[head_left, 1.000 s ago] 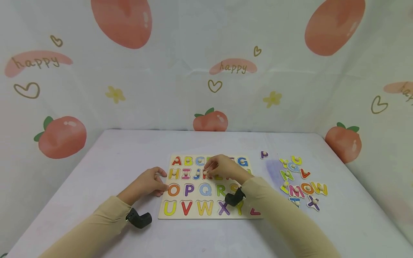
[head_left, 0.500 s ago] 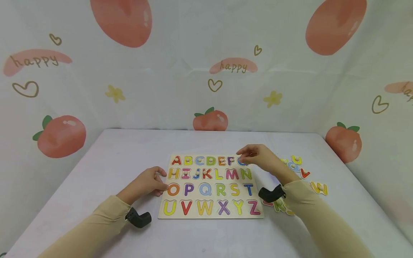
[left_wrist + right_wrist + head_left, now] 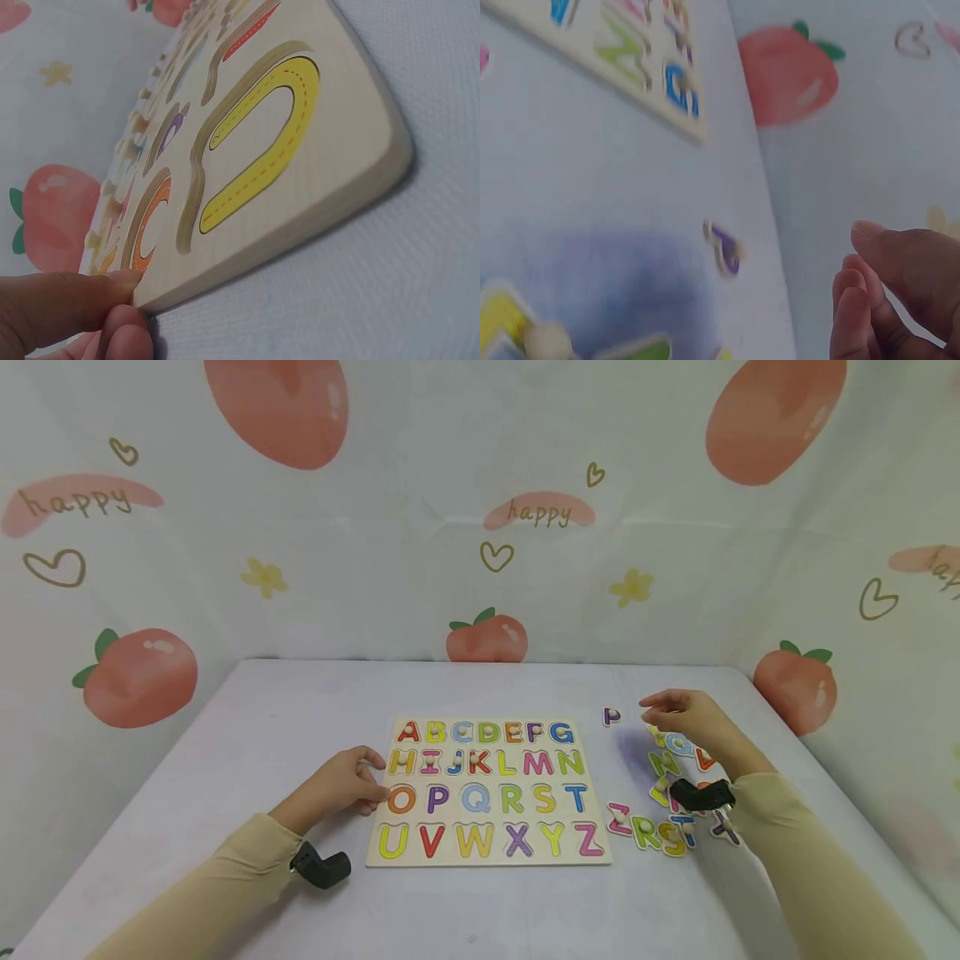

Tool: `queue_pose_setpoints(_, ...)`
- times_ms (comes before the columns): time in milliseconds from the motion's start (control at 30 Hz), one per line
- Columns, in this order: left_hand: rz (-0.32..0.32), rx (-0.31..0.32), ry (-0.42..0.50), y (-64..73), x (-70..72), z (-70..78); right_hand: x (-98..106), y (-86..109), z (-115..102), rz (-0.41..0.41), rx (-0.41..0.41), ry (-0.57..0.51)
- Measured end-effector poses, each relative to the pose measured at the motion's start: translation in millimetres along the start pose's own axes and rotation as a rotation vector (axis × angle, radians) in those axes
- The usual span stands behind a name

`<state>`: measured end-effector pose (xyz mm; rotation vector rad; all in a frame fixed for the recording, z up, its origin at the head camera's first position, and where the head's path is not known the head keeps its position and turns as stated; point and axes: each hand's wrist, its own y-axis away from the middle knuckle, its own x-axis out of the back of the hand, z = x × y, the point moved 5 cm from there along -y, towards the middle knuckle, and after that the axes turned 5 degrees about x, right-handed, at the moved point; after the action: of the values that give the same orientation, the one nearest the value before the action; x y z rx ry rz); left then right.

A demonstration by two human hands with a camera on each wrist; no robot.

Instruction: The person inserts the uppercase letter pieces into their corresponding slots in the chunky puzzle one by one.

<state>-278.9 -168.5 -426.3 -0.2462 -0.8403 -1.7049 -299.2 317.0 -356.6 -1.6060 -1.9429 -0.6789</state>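
Observation:
A wooden alphabet puzzle board [image 3: 491,818] lies flat on the table. Knobbed letters sit in its first row and in H to K of the second. The other recesses show printed letters and no knobs. My left hand [image 3: 348,781] holds the board's left edge, its thumb [image 3: 112,285] on the face beside the O recess. Over the loose letters at the right hovers my right hand [image 3: 690,718], thumb and fingers loosely bent with nothing between them. Nearest it are the yellow Y piece [image 3: 657,737] and the light blue Q piece [image 3: 679,744]. Its sleeve and wrist camera partly cover other letters.
A purple P piece [image 3: 612,717] lies alone past the board's upper right corner. Beside the lower right corner are a pink Z [image 3: 618,819], a green R [image 3: 645,832] and a yellow S [image 3: 673,840]. A printed cloth backdrop [image 3: 375,577] rises behind the table.
My right hand has moved from above the K on the board, past the G, to over the loose letters at the right. The left hand has stayed on the board's edge.

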Motion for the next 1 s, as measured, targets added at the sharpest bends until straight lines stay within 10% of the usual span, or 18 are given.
queue_pose_setpoints(433, 0.000, 0.004, 0.007, 5.5, 0.4, 3.3, 14.5, 12.3, 36.1, -0.049, -0.061, 0.040)
queue_pose_setpoints(1000, 0.008, 0.009, 0.001, 2.1, -0.1, 1.7, -23.0, 49.8, 40.9, -0.165, -0.130, 0.040)
